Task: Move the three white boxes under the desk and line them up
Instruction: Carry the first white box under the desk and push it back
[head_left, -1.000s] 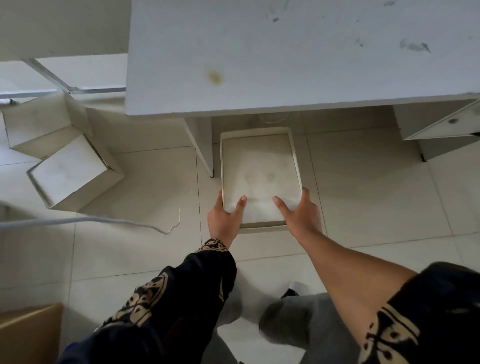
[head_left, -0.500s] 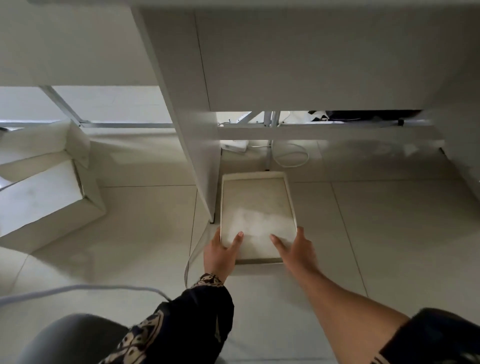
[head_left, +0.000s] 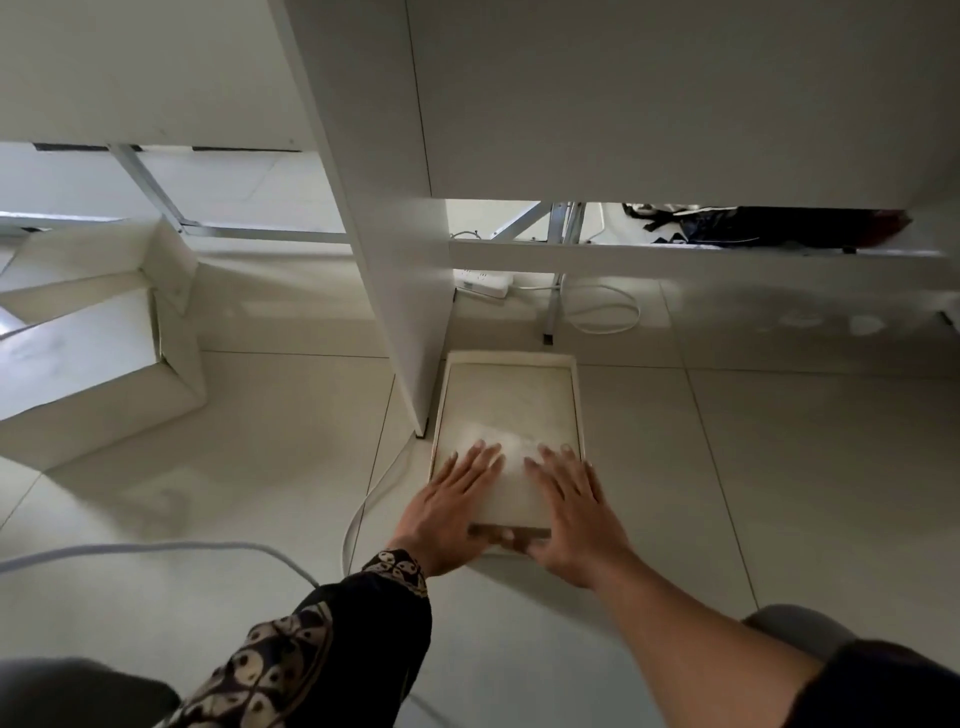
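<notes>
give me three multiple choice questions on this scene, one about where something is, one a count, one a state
1. Where does the box under the hands lie?
A. on the desktop
B. on the floor beside the desk's side panel
C. on a chair

2. How many white boxes lie at far left?
A. none
B. two
C. five

3. How are the hands on the box?
A. flat, fingers spread
B. clenched fists
C. off it

Answers:
1 B, the box lies on tiles against the side panel.
2 B, two boxes are stacked there.
3 A, left hand and right hand press palms down.
</notes>
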